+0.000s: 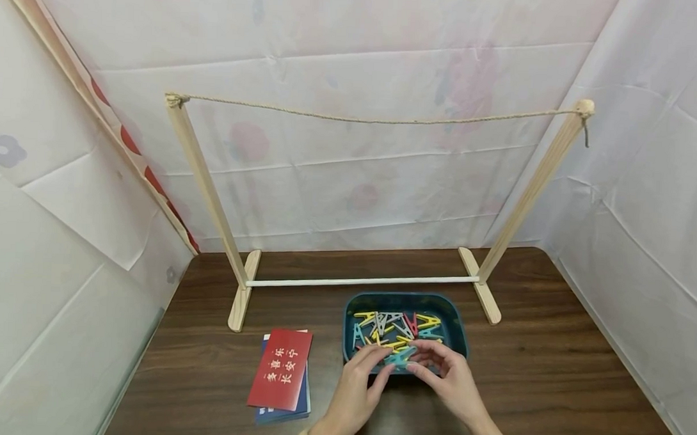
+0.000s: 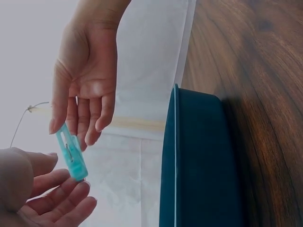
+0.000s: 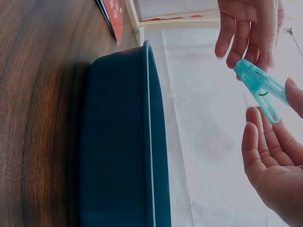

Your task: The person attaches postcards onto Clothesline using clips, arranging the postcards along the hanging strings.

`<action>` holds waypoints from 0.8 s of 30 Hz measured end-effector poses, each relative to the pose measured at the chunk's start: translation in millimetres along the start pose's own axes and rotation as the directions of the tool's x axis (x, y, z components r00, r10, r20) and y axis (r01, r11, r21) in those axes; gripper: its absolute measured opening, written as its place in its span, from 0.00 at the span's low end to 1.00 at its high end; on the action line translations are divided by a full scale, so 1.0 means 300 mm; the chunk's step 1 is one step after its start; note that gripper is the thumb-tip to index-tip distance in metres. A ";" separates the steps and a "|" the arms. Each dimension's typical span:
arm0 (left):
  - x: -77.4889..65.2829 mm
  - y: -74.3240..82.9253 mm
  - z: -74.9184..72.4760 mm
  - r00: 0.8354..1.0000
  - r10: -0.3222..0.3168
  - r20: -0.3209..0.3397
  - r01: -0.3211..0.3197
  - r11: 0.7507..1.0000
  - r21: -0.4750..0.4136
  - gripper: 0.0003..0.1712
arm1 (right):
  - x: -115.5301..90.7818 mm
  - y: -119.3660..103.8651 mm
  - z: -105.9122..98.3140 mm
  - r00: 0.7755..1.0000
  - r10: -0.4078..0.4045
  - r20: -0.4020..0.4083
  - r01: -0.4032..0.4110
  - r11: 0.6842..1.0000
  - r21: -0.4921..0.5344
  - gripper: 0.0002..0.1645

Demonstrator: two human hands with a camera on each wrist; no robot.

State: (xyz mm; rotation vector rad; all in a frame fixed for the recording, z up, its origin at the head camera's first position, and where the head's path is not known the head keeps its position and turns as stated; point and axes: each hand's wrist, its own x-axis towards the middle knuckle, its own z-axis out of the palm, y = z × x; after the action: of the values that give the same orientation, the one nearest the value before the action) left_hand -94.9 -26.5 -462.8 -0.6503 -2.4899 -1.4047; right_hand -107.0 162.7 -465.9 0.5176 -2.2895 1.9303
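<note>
Head view. A turquoise plastic clothespin [image 1: 400, 358] is held between both hands over the near side of a dark teal bin [image 1: 403, 295]. The right hand [image 1: 452, 381] pinches it between thumb and fingers; the left hand [image 1: 355, 385] meets the opposite end, thumb and fingers apart on either side, and whether they grip cannot be told. Assorted clothespins [image 1: 381, 322] lie in the bin, so a slip would probably lose the held piece among them. A twine line [image 1: 380, 121] sags between two wooden posts [image 1: 207, 180]; a raised forearm could snag it. A red card [image 1: 281, 369] tops a stack just left of the left hand, and a careless leftward sweep could scatter it. The widest room for moving is to the right, over the wooden tabletop [image 1: 574, 353].

Left wrist view. The clothespin's nose touches the left fingertips, while the right thumb presses one handle. The bin's rim stands beside the hands, apart from them, a likely edge to knock if they shift sideways.

Right wrist view. The handles splay in a V between right thumb and fingertips; an off-centre squeeze could twist the clothespin or spring it loose.
</note>
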 end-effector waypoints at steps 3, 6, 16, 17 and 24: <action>-0.008 -0.002 -0.007 1.000 -0.009 -0.019 0.009 1.000 -0.008 0.12 | -0.003 0.001 0.000 1.000 0.006 -0.003 -0.006 1.000 0.001 0.17; -0.016 -0.004 -0.014 0.998 -0.028 -0.053 0.028 1.000 0.000 0.11 | -0.006 0.002 0.001 1.000 -0.004 -0.004 0.004 1.000 0.001 0.17; -0.052 -0.069 -0.036 0.971 -0.021 -0.237 0.043 0.995 0.087 0.09 | -0.017 0.005 0.003 0.999 0.022 -0.025 -0.021 1.000 0.015 0.17; -0.057 -0.079 -0.038 0.967 -0.015 -0.255 0.043 0.994 0.103 0.10 | -0.018 0.006 0.003 0.999 0.024 -0.029 -0.024 1.000 0.015 0.17; -0.084 -0.136 -0.058 0.937 -0.062 -0.344 0.139 0.969 0.205 0.11 | -0.026 0.013 0.004 0.999 0.032 -0.043 -0.031 0.999 0.018 0.17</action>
State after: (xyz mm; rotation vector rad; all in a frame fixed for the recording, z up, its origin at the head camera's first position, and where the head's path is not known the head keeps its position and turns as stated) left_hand -92.6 -66.5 -494.3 -0.2165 -2.3824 -1.1248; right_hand -100.8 163.5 -472.0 0.4397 -2.2706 1.9569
